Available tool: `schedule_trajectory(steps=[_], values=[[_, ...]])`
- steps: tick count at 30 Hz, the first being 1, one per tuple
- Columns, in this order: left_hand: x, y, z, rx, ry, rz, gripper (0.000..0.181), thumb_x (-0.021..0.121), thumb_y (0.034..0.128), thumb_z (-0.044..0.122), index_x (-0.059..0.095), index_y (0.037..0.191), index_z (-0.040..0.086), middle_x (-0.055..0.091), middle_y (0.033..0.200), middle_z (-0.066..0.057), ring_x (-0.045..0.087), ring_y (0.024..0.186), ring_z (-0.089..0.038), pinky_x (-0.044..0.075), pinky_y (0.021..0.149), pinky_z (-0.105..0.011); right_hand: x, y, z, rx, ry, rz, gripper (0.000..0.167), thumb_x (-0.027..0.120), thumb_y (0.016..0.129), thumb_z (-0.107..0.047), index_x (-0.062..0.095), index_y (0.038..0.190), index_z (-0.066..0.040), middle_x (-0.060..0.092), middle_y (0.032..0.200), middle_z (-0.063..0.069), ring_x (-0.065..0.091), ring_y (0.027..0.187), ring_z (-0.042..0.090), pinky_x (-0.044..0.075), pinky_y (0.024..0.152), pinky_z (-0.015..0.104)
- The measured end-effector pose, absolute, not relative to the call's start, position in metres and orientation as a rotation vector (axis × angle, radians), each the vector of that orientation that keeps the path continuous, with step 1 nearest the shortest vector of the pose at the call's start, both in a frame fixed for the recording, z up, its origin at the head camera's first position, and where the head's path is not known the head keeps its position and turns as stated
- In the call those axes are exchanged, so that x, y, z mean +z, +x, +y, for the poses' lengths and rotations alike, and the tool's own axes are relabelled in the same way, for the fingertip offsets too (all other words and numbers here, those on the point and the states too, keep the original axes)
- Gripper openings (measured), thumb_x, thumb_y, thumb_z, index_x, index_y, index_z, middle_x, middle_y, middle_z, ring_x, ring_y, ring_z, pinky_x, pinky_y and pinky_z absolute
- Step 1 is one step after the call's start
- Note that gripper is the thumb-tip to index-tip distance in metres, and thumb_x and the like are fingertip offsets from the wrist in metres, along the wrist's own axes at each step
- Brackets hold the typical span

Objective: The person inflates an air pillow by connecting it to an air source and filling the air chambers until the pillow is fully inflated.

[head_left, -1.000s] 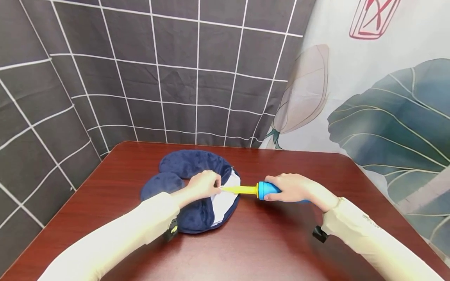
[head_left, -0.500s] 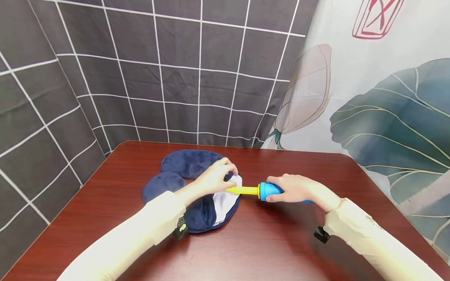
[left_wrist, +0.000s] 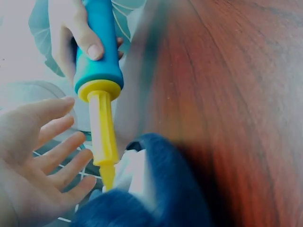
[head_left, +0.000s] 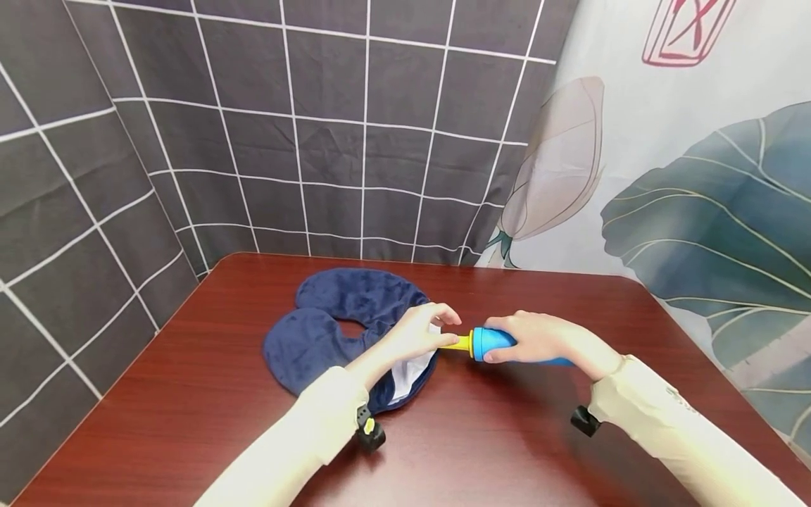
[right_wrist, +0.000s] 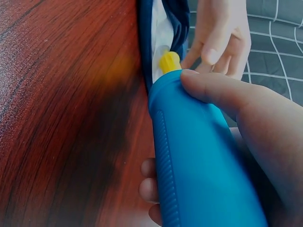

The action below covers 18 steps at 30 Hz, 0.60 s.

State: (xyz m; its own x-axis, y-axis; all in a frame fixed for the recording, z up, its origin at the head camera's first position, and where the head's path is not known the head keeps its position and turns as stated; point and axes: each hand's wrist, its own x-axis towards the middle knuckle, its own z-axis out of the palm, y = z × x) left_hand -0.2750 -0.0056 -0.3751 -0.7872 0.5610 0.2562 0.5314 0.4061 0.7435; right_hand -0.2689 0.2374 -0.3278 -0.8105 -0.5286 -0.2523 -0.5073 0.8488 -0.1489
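A navy plush U-shaped neck pillow (head_left: 304, 345) lies on the table, its white inner part (head_left: 415, 372) showing through an opening on the right side. My right hand (head_left: 541, 338) grips the blue barrel of a hand air pump (right_wrist: 199, 151), thumb along the top and fingers underneath. The pump's yellow nozzle (left_wrist: 103, 130) points at the white part; its tip reaches that opening, and whether it sits in a valve is hidden. Beside the nozzle is my left hand (left_wrist: 45, 156), fingers spread and loosely bent, holding nothing.
The reddish-brown wooden table (head_left: 494, 436) extends around the pillow. Behind it hangs a dark grid-patterned cloth (head_left: 323, 141), with a white leaf-printed cloth (head_left: 697, 211) at the right. Both wrists carry small black cameras.
My left hand has left the nozzle tip at the white part and moved right along the nozzle toward the blue barrel, its fingers spreading. The right hand keeps its grip on the pump.
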Motion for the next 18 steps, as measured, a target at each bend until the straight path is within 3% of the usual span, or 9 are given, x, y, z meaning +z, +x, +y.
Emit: schedule_trajectory(steps=[9, 18], values=[[-0.392, -0.270, 0.006, 1.446, 0.854, 2.621, 0.028, 0.078, 0.0844, 0.017, 0.073, 0.112, 0.012, 0.074, 0.112, -0.006, 0.069, 0.105, -0.024, 0.054, 0.094, -0.036, -0.326, -0.268, 0.239, -0.128, -0.821, 2.727, 0.055, 0.067, 0.084, -0.057, 0.060, 0.121, -0.017, 0.066, 0.097, -0.006, 0.057, 0.081, 0.010, 0.048, 0.069, 0.028], [-0.399, -0.265, 0.009, 1.339, 0.819, 2.779, 0.025, 0.075, 0.0866, 0.021, 0.076, 0.111, 0.017, 0.076, 0.109, 0.000, 0.068, 0.107, -0.018, 0.052, 0.091, -0.029, -0.322, -0.267, 0.245, -0.150, -0.813, 2.678, 0.064, 0.080, 0.077, -0.043, 0.057, 0.128, -0.012, 0.066, 0.110, 0.004, 0.058, 0.091, 0.017, 0.053, 0.074, 0.032]])
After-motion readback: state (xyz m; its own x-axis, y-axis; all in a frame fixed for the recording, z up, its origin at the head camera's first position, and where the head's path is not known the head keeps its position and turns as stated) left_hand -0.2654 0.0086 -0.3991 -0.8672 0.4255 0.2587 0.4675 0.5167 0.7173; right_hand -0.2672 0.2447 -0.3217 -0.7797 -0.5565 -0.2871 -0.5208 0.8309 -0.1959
